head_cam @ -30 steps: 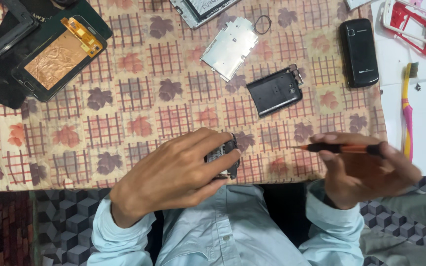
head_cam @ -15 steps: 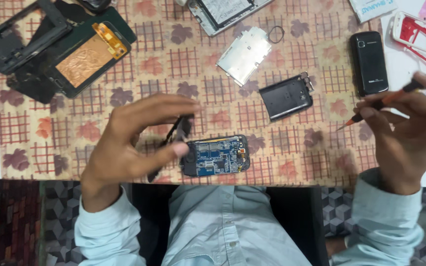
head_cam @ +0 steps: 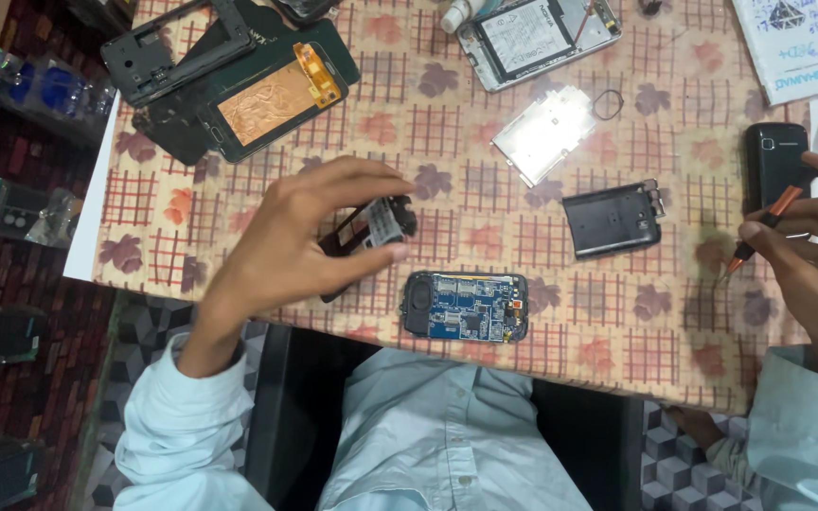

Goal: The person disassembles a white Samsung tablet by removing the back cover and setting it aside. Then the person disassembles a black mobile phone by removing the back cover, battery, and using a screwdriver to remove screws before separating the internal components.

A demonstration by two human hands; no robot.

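My left hand (head_cam: 300, 237) pinches a black phone frame part (head_cam: 376, 224) between thumb and fingers, lifted a little above the patterned tablecloth. Just to its lower right lies an opened phone with a bare blue circuit board (head_cam: 467, 306), near the table's front edge and untouched. My right hand (head_cam: 816, 260) is at the far right and grips an orange-handled screwdriver (head_cam: 761, 230), tip pointing down-left. A black phone (head_cam: 773, 163) lies right behind that hand.
A black back cover (head_cam: 613, 220), a silver metal plate (head_cam: 546, 134) with a small ring, an opened phone with battery (head_cam: 534, 36), a copper-backed screen panel (head_cam: 272, 93) and black frames (head_cam: 177, 52) lie spread over the cloth-covered table (head_cam: 674, 350). Papers sit at the top right.
My left hand lifted the black frame part off the phone and moved it up and away. The blue circuit board stays on the table. My right hand drew off to the right with the screwdriver.
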